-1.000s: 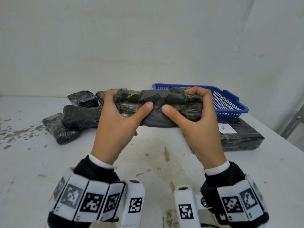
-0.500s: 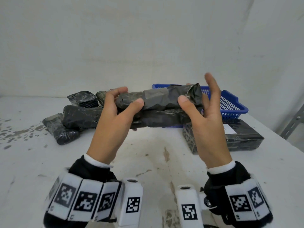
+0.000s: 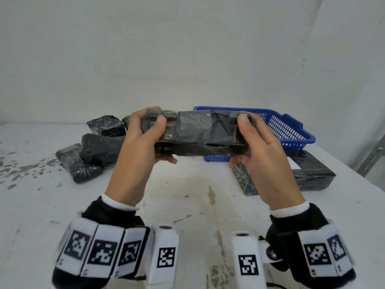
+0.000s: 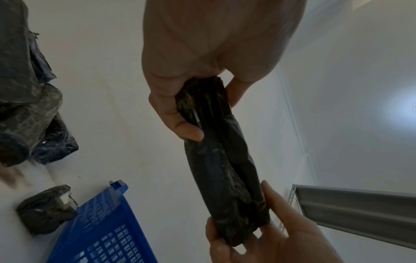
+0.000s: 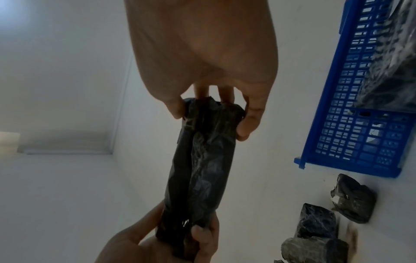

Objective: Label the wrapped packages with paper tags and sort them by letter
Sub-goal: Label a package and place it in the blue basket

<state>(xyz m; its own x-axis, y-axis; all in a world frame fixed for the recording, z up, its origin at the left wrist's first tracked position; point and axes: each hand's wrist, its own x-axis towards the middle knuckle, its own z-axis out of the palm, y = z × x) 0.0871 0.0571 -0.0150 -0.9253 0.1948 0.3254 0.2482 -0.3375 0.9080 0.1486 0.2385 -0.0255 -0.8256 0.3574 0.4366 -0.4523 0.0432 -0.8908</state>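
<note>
On the far left of the white surface [image 3: 187, 205], a heap of dark wrapped packages [image 3: 91, 155] is seen, lying close together and touching one another. Grey stains are spread on the surface beside the heap.

Next comes the left hand [image 3: 137, 151]. It is curled round the left end of a long dark wrapped package [image 3: 198, 134], with the thumb on the near face and the fingers tucked under and behind. In the left wrist view the same package [image 4: 220, 170] is seen squeezed between the thumb and the fingers.

The long package is held up in the air, above the surface, lying level from left to right between the two hands. Grey tape is wrapped round its middle. No paper tag can be seen on it.

The right hand [image 3: 262, 155] is closed round the right end of the package in the same way, thumb on top and fingers below. The hands are kept apart, one at each end.

Behind the package, a blue plastic basket [image 3: 291, 132] is set on the surface near the wall. Something dark and wrapped [image 5: 391, 71] is seen inside it in the right wrist view. Just in front of the basket, a flat dark package [image 3: 312, 176] is laid on the surface, with a white paper tag [image 3: 293, 164] on top. The letter on the tag is hidden by the right hand.
</note>
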